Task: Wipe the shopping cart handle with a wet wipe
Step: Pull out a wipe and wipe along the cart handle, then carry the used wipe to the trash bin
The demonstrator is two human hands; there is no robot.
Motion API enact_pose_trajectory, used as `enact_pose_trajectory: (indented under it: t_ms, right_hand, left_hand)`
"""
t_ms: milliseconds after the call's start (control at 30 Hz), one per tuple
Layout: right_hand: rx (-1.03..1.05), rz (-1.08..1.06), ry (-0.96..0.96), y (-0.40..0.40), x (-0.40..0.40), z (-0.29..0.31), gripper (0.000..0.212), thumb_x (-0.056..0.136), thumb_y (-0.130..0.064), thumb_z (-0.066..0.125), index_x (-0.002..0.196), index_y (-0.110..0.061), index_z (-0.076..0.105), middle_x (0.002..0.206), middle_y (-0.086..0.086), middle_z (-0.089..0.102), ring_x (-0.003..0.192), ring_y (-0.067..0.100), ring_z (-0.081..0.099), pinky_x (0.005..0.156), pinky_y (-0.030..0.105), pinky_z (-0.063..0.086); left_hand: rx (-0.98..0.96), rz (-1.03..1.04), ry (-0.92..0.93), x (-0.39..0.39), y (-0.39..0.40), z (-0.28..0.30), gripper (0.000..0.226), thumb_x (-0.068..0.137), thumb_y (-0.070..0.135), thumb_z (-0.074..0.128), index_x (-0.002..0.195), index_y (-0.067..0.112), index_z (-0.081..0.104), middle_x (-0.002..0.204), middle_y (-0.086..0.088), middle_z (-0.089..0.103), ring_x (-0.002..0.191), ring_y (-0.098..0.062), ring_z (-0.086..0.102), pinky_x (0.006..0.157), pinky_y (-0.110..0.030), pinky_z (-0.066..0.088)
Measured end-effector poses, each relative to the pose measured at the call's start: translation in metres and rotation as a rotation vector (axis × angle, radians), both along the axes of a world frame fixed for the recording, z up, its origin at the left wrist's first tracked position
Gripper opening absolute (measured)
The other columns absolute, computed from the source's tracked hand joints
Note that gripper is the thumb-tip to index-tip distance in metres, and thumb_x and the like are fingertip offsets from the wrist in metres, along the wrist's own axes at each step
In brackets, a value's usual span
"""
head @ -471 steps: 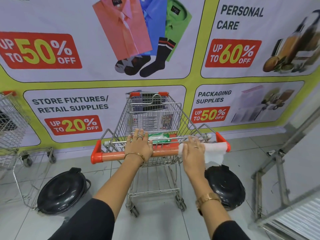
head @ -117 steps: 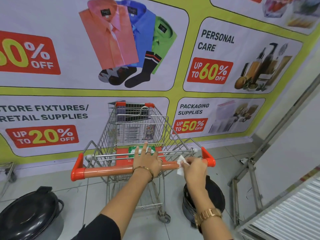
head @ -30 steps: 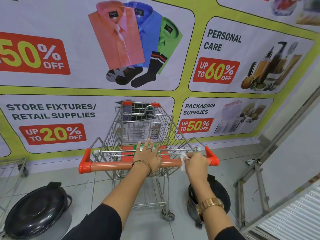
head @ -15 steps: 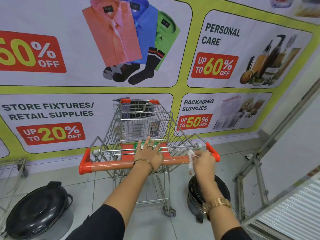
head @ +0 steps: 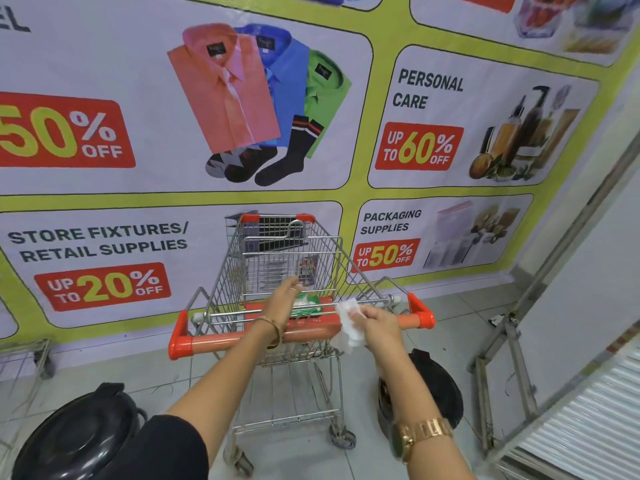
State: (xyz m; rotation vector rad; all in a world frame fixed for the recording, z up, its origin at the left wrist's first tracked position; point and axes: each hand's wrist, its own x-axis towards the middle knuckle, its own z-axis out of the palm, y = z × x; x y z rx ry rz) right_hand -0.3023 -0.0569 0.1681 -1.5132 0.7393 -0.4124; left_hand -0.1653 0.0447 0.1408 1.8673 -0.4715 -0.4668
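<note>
A wire shopping cart (head: pixel 284 261) stands in front of me with its orange handle (head: pixel 225 341) running left to right. My right hand (head: pixel 377 327) is shut on a crumpled white wet wipe (head: pixel 348 323), held at the right part of the handle. My left hand (head: pixel 285 301) is off the handle, raised over the child seat with fingers extended, holding nothing. Just beyond it a green wipes pack (head: pixel 308 304) lies on the red seat flap.
A black lidded bin (head: pixel 440 393) sits on the floor under my right arm, another black bin (head: pixel 76 441) at the lower left. A metal frame (head: pixel 502 368) leans at the right. Part of another cart (head: pixel 24 358) shows at the left. A poster wall is behind the cart.
My left hand has lifted off the handle and moved forward over the seat. My right hand with the wipe has shifted slightly left along the handle, and the wipe hangs looser.
</note>
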Motion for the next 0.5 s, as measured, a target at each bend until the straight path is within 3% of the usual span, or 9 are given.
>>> enact_pose_trajectory:
  t_ms: [67, 133, 233, 333, 400, 500]
  right_hand:
    - [0.121, -0.009, -0.021, -0.002, -0.001, 0.013, 0.022, 0.090, -0.005, 0.052, 0.074, -0.016, 0.062, 0.077, 0.004, 0.065, 0.068, 0.017, 0.060, 0.059, 0.026, 0.049]
    - [0.226, 0.008, -0.081, -0.003, -0.002, 0.024, 0.016, 0.090, -0.003, 0.048, 0.094, -0.008, 0.063, 0.091, 0.008, 0.066, 0.078, 0.021, 0.061, 0.065, 0.030, 0.048]
    - [0.371, 0.059, -0.227, -0.001, -0.005, 0.035, 0.028, 0.093, -0.008, 0.038, 0.117, -0.001, 0.052, 0.096, 0.010, 0.064, 0.082, 0.021, 0.061, 0.065, 0.032, 0.047]
    - [0.596, 0.071, -0.404, -0.001, -0.010, 0.043, 0.029, 0.094, -0.016, 0.033, 0.108, -0.003, 0.054, 0.093, 0.012, 0.062, 0.077, 0.023, 0.063, 0.064, 0.034, 0.055]
    - [0.677, 0.057, -0.502, -0.005, -0.015, 0.045, 0.028, 0.091, -0.027, 0.039, 0.096, -0.006, 0.056, 0.088, 0.015, 0.061, 0.076, 0.029, 0.061, 0.070, 0.038, 0.051]
    - [0.691, 0.054, -0.508, -0.013, -0.027, 0.049, 0.049, 0.083, -0.052, 0.045, 0.103, -0.010, 0.058, 0.099, 0.015, 0.063, 0.086, 0.031, 0.059, 0.078, 0.041, 0.046]
  left_hand:
    - [-0.023, 0.044, -0.001, 0.001, 0.013, 0.007, 0.040, 0.096, 0.021, 0.039, 0.135, 0.013, 0.042, 0.144, -0.007, 0.043, 0.130, -0.023, 0.041, 0.106, -0.034, 0.032]
    - [-0.042, 0.063, -0.020, 0.002, 0.022, 0.013, 0.037, 0.095, 0.018, 0.042, 0.131, 0.011, 0.048, 0.140, -0.008, 0.048, 0.129, -0.023, 0.043, 0.106, -0.036, 0.032]
    - [-0.063, 0.053, -0.029, 0.004, 0.032, 0.025, 0.032, 0.094, 0.016, 0.044, 0.122, 0.010, 0.057, 0.133, -0.009, 0.054, 0.124, -0.024, 0.047, 0.105, -0.037, 0.035]
    - [-0.083, 0.020, -0.014, 0.005, 0.035, 0.037, 0.028, 0.094, 0.016, 0.043, 0.114, 0.010, 0.061, 0.129, -0.009, 0.058, 0.117, -0.025, 0.052, 0.097, -0.038, 0.042]
    - [-0.127, -0.006, 0.022, 0.001, 0.031, 0.043, 0.026, 0.094, 0.014, 0.043, 0.110, 0.007, 0.062, 0.127, -0.010, 0.059, 0.106, -0.023, 0.057, 0.084, -0.032, 0.045]
    - [-0.169, -0.048, 0.067, -0.006, 0.018, 0.050, 0.024, 0.093, 0.015, 0.045, 0.102, 0.005, 0.065, 0.125, -0.012, 0.060, 0.097, -0.020, 0.057, 0.077, -0.025, 0.043]
